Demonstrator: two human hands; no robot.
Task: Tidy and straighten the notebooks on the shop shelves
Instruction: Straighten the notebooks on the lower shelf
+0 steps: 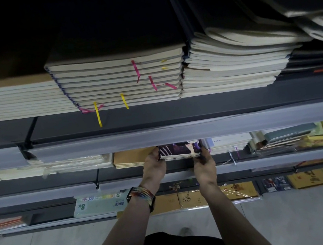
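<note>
You held a small stack of purple-covered notebooks (179, 151) on the middle shelf (122, 172). Your left hand (154, 165) gripped its left edge and your right hand (203, 163) gripped its right edge. The stack sat between tan notebooks (130, 159) on the left and white notebooks (230, 142) on the right. A striped watch band (142, 194) circled your left wrist.

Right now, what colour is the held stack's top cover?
Notebook stack cover: dark purple, striped; head view.
</note>
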